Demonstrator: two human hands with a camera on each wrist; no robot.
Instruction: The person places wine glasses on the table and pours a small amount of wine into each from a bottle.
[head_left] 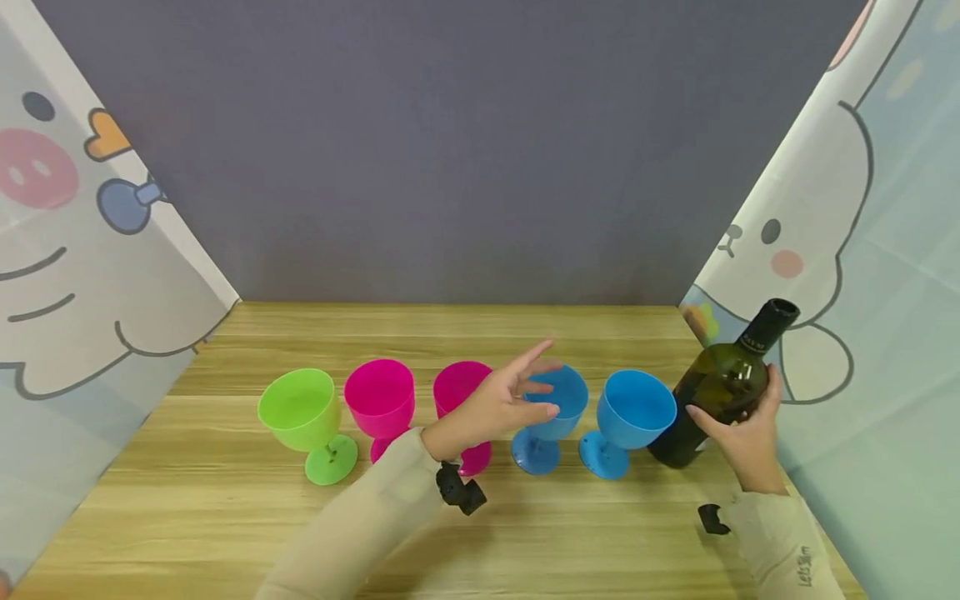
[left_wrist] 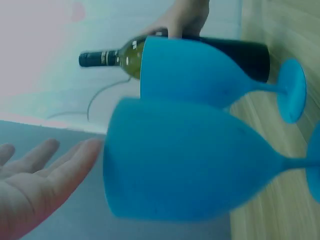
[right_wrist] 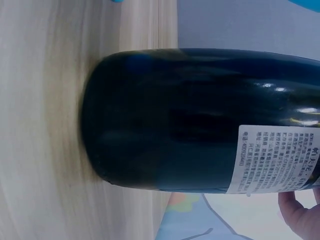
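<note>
My right hand (head_left: 746,433) grips a dark green wine bottle (head_left: 722,379) round its body at the table's right side. A white printed label (right_wrist: 275,159) shows on the bottle in the right wrist view. My left hand (head_left: 501,402) reaches over the row of cups, fingers spread and holding nothing. Its fingertips lie right by the rim of a blue goblet (left_wrist: 190,160) in the left wrist view. A second blue goblet (head_left: 636,408) stands between that one and the bottle. Below my left hand and forearm, a pink goblet (head_left: 459,385) is partly hidden.
Further left stand another pink goblet (head_left: 379,398) and a green goblet (head_left: 302,410), all in one row on the wooden table (head_left: 225,517). A grey panel (head_left: 450,150) rises behind the table. Cartoon-printed sheets (head_left: 885,333) hang at both sides.
</note>
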